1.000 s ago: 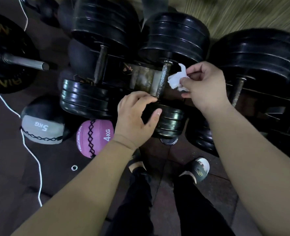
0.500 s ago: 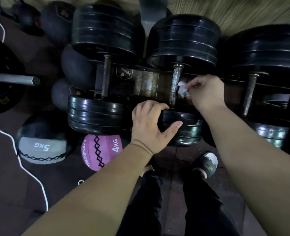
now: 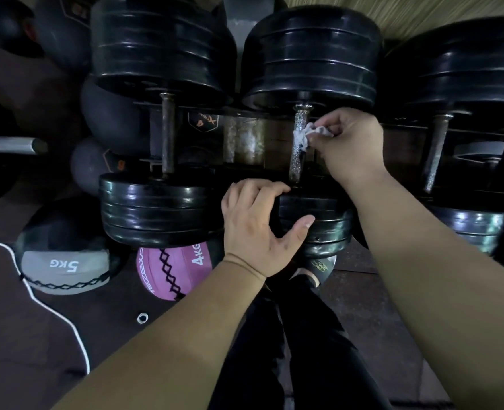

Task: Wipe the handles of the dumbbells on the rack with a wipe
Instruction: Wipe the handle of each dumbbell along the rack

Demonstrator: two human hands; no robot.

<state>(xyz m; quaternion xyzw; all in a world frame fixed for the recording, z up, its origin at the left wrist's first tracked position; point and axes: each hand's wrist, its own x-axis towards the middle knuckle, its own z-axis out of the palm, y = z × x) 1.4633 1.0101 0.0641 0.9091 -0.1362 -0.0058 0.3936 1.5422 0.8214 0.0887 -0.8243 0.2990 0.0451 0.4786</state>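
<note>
Head view, the only one I have. Middle dumbbell (image 3: 309, 54) taken as landmark: it lies on the rack (image 3: 244, 137) with its handle (image 3: 297, 161) running away from me, far plate stack at the top of the view, near plate stack toward me.

My right hand (image 3: 348, 143) sits just right of that handle, fingertips pinched together on a crumpled white wipe (image 3: 307, 134). The wipe presses against the upper half of the handle, touching its right side.

My left hand (image 3: 256, 226) rests on the near plate stack (image 3: 318, 223) of the same dumbbell, fingers draped over its top edge, thumb spread along its face; a loose hold, not a full clamp.

Left of the landmark lies a second dumbbell (image 3: 162, 60), parallel, handle bare. Right of it lies a third dumbbell (image 3: 463, 66), also parallel.

Below and left of the landmark, on the floor: a pink 4 kg ball (image 3: 170, 270) and a grey-and-black 5 kg ball (image 3: 64, 267). A white cord (image 3: 52, 306) runs beside the latter.
</note>
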